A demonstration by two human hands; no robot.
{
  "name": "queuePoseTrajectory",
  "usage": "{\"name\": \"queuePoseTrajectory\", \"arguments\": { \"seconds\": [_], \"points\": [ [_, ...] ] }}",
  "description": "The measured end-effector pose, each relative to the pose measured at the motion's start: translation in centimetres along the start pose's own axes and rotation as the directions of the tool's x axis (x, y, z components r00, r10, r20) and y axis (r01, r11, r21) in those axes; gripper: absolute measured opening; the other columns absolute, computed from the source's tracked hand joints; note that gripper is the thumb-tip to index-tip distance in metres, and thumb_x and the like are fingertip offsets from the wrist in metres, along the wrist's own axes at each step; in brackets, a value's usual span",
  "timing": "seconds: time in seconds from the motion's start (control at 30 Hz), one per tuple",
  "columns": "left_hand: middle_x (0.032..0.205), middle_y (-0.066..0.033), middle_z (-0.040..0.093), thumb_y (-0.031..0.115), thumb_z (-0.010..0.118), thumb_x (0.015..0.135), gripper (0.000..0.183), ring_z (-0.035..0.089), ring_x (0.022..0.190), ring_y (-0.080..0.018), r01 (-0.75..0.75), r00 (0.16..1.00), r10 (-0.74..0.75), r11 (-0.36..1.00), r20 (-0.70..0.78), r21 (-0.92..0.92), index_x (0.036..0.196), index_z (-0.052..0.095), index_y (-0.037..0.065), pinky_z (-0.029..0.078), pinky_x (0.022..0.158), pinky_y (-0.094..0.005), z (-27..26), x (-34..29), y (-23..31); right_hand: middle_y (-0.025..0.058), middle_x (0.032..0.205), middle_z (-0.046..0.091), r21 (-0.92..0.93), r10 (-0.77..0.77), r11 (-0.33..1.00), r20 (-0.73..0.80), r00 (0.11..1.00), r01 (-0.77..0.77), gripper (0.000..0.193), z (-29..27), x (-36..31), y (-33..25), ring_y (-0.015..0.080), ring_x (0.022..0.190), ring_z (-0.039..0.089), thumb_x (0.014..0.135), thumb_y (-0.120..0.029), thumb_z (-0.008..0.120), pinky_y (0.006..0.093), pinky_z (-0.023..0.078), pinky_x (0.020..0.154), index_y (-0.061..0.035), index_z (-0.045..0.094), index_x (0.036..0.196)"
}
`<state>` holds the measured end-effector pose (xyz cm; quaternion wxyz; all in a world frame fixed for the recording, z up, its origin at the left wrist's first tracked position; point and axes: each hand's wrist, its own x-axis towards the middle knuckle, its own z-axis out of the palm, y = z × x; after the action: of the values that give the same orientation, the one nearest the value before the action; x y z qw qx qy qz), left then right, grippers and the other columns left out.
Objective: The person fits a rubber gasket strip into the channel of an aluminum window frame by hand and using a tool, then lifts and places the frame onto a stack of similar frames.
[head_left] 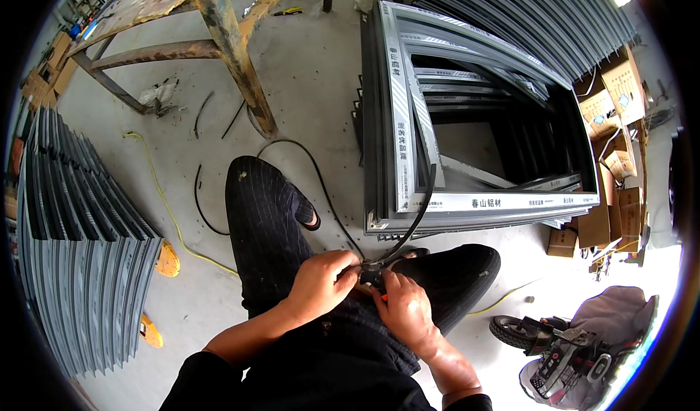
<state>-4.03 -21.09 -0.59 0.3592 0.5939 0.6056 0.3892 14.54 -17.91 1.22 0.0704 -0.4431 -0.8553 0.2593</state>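
Over my lap, my left hand (323, 285) and my right hand (406, 307) are drawn close together, fingers closed around a small dark piece (371, 273). Its exact kind is hidden by the fingers. A long, thin black strip (418, 221) rises from between the hands and stands up in front of the frames. More of the black strip (321, 177) loops from my hands across the floor toward the table leg. A bit of orange shows beside my right fingers.
Stacked grey window frames (496, 202) stand ahead on the right, metal profiles (525, 17) behind them. More profiles (95, 280) fill the left side. A worn table (153, 52) is at upper left; cardboard boxes (609, 214) and a motorbike (576, 349) are at right.
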Motion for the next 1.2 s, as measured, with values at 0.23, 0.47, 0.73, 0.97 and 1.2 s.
{"name": "queuePoseTrajectory", "arguments": {
  "seconds": [0.23,0.47,0.73,0.97,1.2],
  "points": [
    [0.07,-0.0103,0.056,0.004,0.062,0.084,0.007,0.055,0.058,-0.0198,0.024,0.996,-0.037,0.987,-0.079,-0.158,0.084,0.056,0.001,0.043,0.055,-0.029,0.1,0.2,0.7,0.0134,0.077,0.06,-0.239,0.082,0.969,0.06,0.995,-0.066,0.027,0.4,-0.8,3.0,0.0316,0.074,0.062,0.071,-0.016,0.069,0.0411,0.051,0.066,-0.0042,0.054,0.09],
    [0.077,-0.0014,0.06,0.007,0.058,0.093,0.008,0.053,0.066,-0.0054,0.184,0.981,-0.187,0.843,0.045,-0.506,0.094,0.057,-0.001,0.043,0.059,-0.0204,-0.5,1.2,0.4,0.012,0.082,0.06,-0.292,0.243,0.935,0.122,0.962,-0.199,0.033,-0.3,-7.9,4.3,0.0307,0.08,0.06,0.074,-0.025,0.069,0.0426,0.048,0.071,-0.005,0.058,0.099],
    [0.082,-0.0038,0.062,0.02,0.054,0.097,0.027,0.055,0.071,-0.0086,0.42,0.904,-0.322,0.559,0.28,-0.714,0.112,0.061,-0.001,0.045,0.064,-0.0215,0.8,1.3,0.9,0.0116,0.097,0.06,-0.126,0.24,0.968,0.223,0.945,-0.216,0.043,1.3,-13.6,3.5,0.0315,0.095,0.056,0.073,-0.029,0.071,0.0433,0.044,0.082,-0.0113,0.061,0.111],
    [0.086,-0.0052,0.06,0.025,0.051,0.098,0.034,0.053,0.075,-0.0122,0.464,0.884,-0.101,0.313,0.456,-0.829,0.118,0.058,-0.001,0.045,0.07,-0.027,0.7,1.6,2.8,0.016,0.107,0.061,0.212,0.012,0.977,-0.128,0.992,0.016,0.045,-2.7,-6.4,1.3,0.0337,0.098,0.06,0.069,-0.015,0.076,0.0415,0.049,0.085,0.0005,0.061,0.109],
    [0.099,-0.0152,0.064,0.016,0.058,0.093,0.024,0.063,0.092,-0.0254,0.106,0.99,-0.12,0.259,0.077,-0.96,0.112,0.056,0.0,0.05,0.082,-0.0366,-3.2,1.1,4.9,0.0093,0.08,0.062,0.836,0.202,0.5,-0.365,0.909,0.225,0.036,3.6,-2.1,-3.1,0.0137,0.069,0.06,0.087,-0.01,0.068,0.0249,0.048,0.065,0.0007,0.045,0.112]
  ]
}}
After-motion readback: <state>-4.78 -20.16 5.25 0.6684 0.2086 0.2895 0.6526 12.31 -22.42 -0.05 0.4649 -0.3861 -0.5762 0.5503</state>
